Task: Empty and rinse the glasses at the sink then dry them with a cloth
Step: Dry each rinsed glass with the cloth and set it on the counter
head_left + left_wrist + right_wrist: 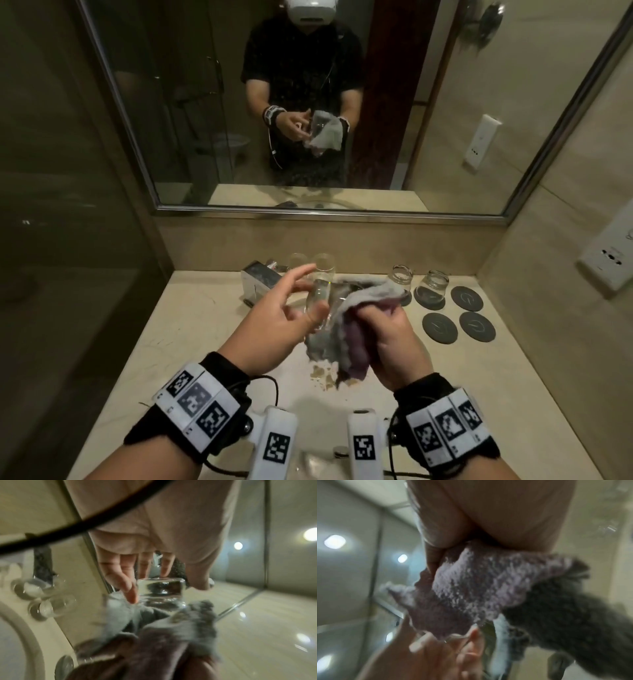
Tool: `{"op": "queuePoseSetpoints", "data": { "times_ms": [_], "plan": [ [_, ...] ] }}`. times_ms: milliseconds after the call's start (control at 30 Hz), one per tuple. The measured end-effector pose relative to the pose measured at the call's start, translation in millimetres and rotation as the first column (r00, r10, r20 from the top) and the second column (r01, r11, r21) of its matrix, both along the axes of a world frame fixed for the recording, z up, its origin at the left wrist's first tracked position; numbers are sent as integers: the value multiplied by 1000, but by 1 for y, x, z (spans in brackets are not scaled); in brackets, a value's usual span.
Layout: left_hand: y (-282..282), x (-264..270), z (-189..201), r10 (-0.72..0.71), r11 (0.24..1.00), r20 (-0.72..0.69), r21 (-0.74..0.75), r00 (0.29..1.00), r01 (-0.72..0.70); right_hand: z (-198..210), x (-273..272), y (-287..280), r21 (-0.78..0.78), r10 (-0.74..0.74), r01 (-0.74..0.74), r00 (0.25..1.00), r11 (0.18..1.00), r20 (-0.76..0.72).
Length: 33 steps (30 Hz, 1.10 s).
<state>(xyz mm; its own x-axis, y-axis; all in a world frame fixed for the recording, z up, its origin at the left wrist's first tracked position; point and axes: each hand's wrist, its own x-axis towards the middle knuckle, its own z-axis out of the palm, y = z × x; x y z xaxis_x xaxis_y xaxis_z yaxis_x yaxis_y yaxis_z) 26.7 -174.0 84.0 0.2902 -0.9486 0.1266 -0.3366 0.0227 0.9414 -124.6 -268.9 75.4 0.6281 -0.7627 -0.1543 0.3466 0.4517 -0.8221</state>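
Drying is in hand. The left hand (286, 317) holds a clear glass (320, 301) between thumb and fingers, while the right hand (387, 329), just beside it, clutches the grey-purple cloth (346, 329) against it. Next, I judge, comes turning the glass within the cloth.

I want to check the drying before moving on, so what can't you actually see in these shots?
- Inside of the held glass: head view, the cloth covers one side, so leftover water cannot be judged.
- Right hand fingers: right wrist view, buried in cloth and blurred.
- Sink basin: head view, cut off by the bottom edge and wrist cameras.
- Left hand grip: left wrist view, blurred.
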Motion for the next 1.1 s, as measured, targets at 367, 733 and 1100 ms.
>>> {"op": "queuePoseSetpoints", "data": {
  "times_ms": [367,733,1100],
  "plan": [
    [-3,-7,3,25,999,30,36,999,-26,-1,-2,3,-97,-2,3,1000,995,15],
    [-4,-5,2,81,994,-16,69,997,-80,-2,1,5,-56,16,-15,1000,998,13],
    [-5,-8,-7,47,998,-20,31,999,-46,-3,-4,2,-67,-46,43,998,997,-42]
  ]
}}
